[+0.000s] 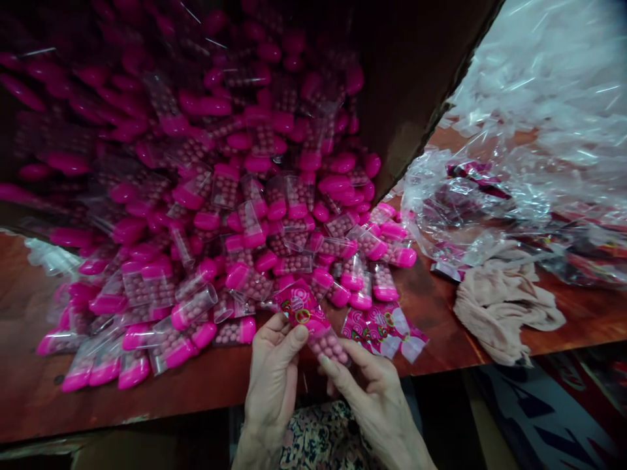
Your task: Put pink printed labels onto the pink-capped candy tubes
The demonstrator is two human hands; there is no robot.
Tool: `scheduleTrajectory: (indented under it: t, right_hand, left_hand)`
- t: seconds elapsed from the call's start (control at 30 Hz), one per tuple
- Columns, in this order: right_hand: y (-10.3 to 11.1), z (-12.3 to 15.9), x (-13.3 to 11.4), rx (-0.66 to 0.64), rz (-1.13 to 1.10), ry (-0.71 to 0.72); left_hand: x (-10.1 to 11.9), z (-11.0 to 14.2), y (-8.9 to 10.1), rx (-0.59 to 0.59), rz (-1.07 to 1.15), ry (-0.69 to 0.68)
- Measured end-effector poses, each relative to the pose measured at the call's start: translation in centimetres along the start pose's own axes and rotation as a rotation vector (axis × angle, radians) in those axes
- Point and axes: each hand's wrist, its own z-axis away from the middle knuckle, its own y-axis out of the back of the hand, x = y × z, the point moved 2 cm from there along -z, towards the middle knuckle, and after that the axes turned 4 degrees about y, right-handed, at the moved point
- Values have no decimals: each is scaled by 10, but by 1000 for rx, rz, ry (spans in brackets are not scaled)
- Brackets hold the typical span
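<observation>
Magenta swirl-patterned labels [359, 324]; pink caps [133, 375]; beige cloth [499, 303].

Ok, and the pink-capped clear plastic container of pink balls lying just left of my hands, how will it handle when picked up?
That container probably feels stiff, since its clear walls look straight. Its pink cap looks shiny, so it may be slippery. Lying on its side, it seems unlikely to tip.

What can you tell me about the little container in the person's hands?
The container looks like clear plastic, with round pink beads showing inside. A pink printed wrapper with greenish marks overlaps its far end; whether it goes all around cannot be told. It slants near the front edge of the table. The left hand pinches the wrapper; the right hand grips the beaded end.
</observation>
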Motion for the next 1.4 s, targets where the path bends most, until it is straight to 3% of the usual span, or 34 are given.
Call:
scheduleTrajectory:
  t: [0.13, 0.3, 0.43, 0.63, 0.8, 1.03, 1.27, 1.4]
  right_hand:
    - [-5, 1, 2, 13, 78, 76]
    - [-6, 8, 5, 77, 136, 167]
    - [-5, 8, 7, 43, 32, 71]
    - [-6, 2, 3, -102, -204, -93]
    - [-7, 1, 3, -83, -341, -177]
    - [-6, -4, 3, -101, -267, -172]
    - [-9, 2, 3, -155, -264, -183]
    - [-8, 9, 4, -131, -132, -127]
  left_hand:
    - [-8, 1, -3, -47, -15, 124]
    - [-14, 7, -9, -62, 14, 155]
    - [-16, 14, -10, -83, -14, 180]
    - [-9, 14, -5, -34, -126, 42]
    - [-12, 14, -2, -85, -197, 104]
    - [-12, 14, -6, -98, -85, 122]
    - [-17, 16, -5, -79, -116, 120]
    - [-17, 18, -4, -71, -115, 138]
